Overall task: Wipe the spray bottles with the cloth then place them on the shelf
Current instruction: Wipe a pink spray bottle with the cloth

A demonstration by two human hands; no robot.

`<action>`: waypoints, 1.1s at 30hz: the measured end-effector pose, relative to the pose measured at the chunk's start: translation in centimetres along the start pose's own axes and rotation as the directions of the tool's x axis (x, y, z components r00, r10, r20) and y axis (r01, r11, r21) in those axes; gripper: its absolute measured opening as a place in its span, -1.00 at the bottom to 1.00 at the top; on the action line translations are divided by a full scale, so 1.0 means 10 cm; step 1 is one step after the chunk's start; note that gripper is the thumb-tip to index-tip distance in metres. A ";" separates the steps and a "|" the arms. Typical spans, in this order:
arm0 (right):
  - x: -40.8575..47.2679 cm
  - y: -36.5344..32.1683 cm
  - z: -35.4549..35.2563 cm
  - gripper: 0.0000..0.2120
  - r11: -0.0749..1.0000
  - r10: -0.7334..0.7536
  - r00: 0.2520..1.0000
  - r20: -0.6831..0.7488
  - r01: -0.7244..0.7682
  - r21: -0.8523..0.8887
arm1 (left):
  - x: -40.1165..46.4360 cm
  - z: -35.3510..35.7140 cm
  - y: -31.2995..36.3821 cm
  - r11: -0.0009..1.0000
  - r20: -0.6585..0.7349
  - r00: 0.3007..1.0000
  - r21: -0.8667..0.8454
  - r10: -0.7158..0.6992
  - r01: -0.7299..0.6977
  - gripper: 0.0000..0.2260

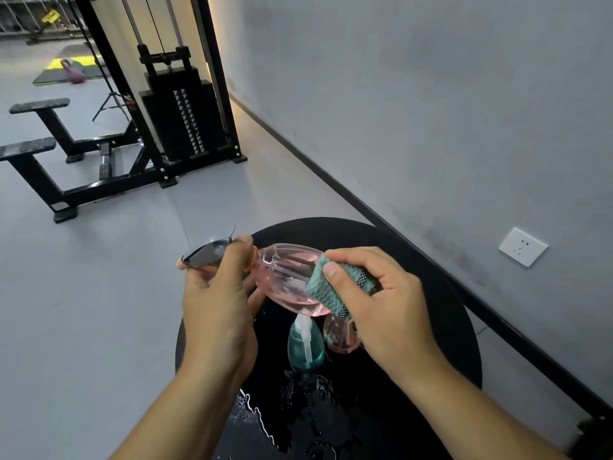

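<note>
My left hand (219,300) grips the neck and grey spray head of a clear pink spray bottle (285,277), which lies tilted on its side above a round black table (431,293). My right hand (381,303) pinches a folded teal cloth (335,287) and presses it against the bottle's lower body. Below the held bottle, a teal bottle with a white pump (305,346) stands on the table. Beside it stands a second pink bottle (341,336), partly hidden by my right hand.
Water is pooled on the near part of the table (265,419). A black cable weight machine (179,104) and benches (39,127) stand on the grey floor at the left. A grey wall with a white socket (522,246) runs along the right. No shelf is in view.
</note>
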State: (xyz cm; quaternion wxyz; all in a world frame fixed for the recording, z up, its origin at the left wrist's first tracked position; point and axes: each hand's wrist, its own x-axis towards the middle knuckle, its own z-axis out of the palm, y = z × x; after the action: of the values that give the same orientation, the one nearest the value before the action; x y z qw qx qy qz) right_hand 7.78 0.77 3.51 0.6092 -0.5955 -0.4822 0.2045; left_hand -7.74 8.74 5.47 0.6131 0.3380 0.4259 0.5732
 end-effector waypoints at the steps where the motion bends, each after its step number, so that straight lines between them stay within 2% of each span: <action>1: 0.00 0.00 -0.01 -0.86 1.000 -0.014 1.000 -0.016 0.014 -0.004 | -0.01 0.01 0.00 1.000 0.012 1.000 0.012 -0.006 0.006 -0.81; 7: 0.01 0.01 -0.05 -0.84 0.996 -0.085 0.992 -0.097 0.083 -0.021 | -0.06 0.07 0.07 0.988 0.103 0.991 0.135 -0.089 0.074 -0.75; 12: 0.02 0.01 -0.06 -0.85 0.997 -0.077 0.996 -0.054 0.075 -0.034 | -0.03 0.03 0.09 0.987 0.111 0.984 0.099 -0.138 0.128 -0.74; 19: 0.06 0.04 -0.06 -0.86 0.994 -0.076 0.996 -0.039 0.072 -0.085 | 0.03 -0.03 0.06 0.996 0.135 0.989 0.069 -0.064 0.055 -0.77; 23: 0.07 0.02 -0.07 -0.84 0.981 -0.155 0.987 -0.052 0.147 -0.125 | 0.01 0.01 0.02 0.993 0.172 0.984 0.108 -0.056 0.037 -0.55; 25: 0.07 0.00 -0.05 -0.83 0.970 -0.199 0.979 -0.049 0.190 -0.153 | 0.00 0.01 -0.01 0.990 0.197 0.978 0.135 -0.073 0.047 -0.53; 29: 0.05 -0.02 -0.02 -0.82 0.933 -0.242 0.968 0.060 0.250 -0.260 | 0.03 -0.04 -0.05 0.987 0.201 0.976 0.152 -0.080 0.050 -0.61; 31: 0.05 -0.01 -0.04 -0.79 0.935 -0.200 0.971 0.130 0.229 -0.271 | 0.05 -0.08 -0.05 0.988 0.194 0.978 0.144 -0.074 0.046 -0.60; 33: 0.06 0.01 -0.07 -0.78 0.944 -0.136 0.981 0.141 0.171 -0.282 | 0.08 -0.11 -0.04 0.989 0.184 0.981 0.139 -0.065 0.039 -0.59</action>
State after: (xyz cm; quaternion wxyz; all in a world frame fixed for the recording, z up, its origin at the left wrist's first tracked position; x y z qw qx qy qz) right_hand 8.68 0.89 3.80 0.4983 -0.6263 -0.5878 0.1182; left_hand -8.55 9.44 4.53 0.6411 0.4200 0.4126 0.4923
